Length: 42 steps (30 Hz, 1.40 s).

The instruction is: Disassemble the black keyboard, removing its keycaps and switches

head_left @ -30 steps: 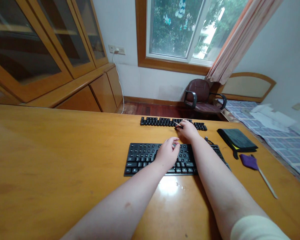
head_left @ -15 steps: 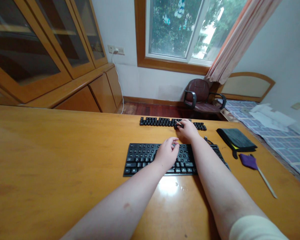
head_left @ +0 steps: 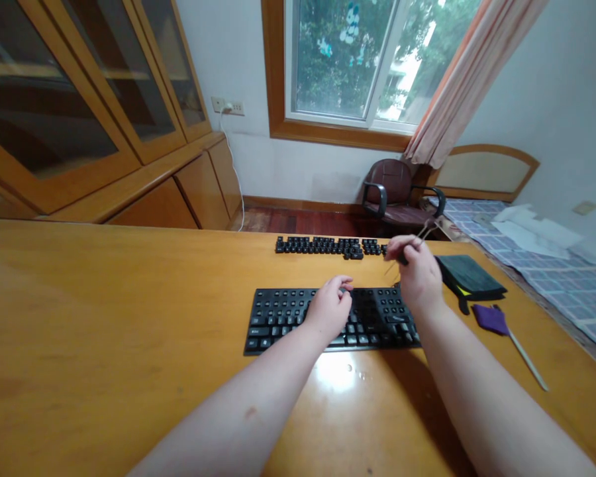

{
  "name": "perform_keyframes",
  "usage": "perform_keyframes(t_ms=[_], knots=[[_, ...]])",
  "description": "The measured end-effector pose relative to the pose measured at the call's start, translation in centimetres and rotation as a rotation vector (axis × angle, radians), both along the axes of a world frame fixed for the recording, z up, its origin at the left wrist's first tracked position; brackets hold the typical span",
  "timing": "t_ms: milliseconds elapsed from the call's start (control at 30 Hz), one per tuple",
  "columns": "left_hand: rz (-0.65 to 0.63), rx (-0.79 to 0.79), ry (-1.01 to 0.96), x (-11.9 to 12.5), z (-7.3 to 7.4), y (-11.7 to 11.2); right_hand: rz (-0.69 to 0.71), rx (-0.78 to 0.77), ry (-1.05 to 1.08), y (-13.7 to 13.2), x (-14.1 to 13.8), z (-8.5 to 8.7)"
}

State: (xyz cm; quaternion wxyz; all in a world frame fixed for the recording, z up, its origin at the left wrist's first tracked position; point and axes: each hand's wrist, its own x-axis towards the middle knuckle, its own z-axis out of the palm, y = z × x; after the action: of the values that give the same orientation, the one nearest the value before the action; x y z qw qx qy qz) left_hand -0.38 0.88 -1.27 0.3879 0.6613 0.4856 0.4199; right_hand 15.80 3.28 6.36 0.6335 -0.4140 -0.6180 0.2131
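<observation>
A black keyboard [head_left: 283, 318] lies on the wooden desk in front of me. My left hand [head_left: 330, 306] rests on its middle, fingers loosely curled and apart from the thumb, with nothing visible in it. Raised over the keyboard's right end is my right hand [head_left: 418, 275], its fingers closed around what looks like a wire keycap puller [head_left: 428, 228]. Thin wires stick out above and below those fingers; the grip part is mostly hidden. Beyond the keyboard, loose black keycaps [head_left: 312, 245] stand in rows along the desk's far edge. A few sit slightly forward of the rows.
To the right lie a dark folded cloth [head_left: 471, 275] and a purple-headed brush [head_left: 491, 319] with a pale handle. A maroon armchair [head_left: 392, 185] stands past the desk. Glass-door cabinets [head_left: 129, 86] line the left side, and a bed [head_left: 551, 245] is at right.
My right hand has lifted from the keycap rows and moved right, bringing the puller's wires into clear view. My left hand stays nearly in place. The view has shifted slightly.
</observation>
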Motion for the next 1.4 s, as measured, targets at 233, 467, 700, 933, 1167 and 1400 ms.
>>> perform_keyframes(t_ms=[233, 467, 700, 933, 1167, 1400], knots=[[-0.027, 0.0, -0.066, 0.0, 0.4, -0.1, 0.161, -0.401, -0.223, -4.2, 0.0, -5.3], [-0.06, -0.014, 0.028, -0.2, 0.6, -0.3, 0.167, -0.444, -0.404, -3.4, 0.3, -5.1], [-0.119, 0.054, 0.165, -0.4, 1.1, -0.4, 0.197, -0.463, -0.506, -3.4, -0.1, -5.3], [-0.145, 0.062, 0.191, -0.5, 1.3, -0.6, 0.242, -0.235, -0.779, -3.8, -0.3, -5.1], [-0.213, 0.104, 0.305, -0.7, 1.6, -0.9, 0.259, 0.047, -0.996, -4.1, 0.2, -6.1], [-0.305, 0.172, 0.403, -0.8, 2.6, -1.0, 0.077, 0.018, -0.917, -4.0, 0.4, -7.1]])
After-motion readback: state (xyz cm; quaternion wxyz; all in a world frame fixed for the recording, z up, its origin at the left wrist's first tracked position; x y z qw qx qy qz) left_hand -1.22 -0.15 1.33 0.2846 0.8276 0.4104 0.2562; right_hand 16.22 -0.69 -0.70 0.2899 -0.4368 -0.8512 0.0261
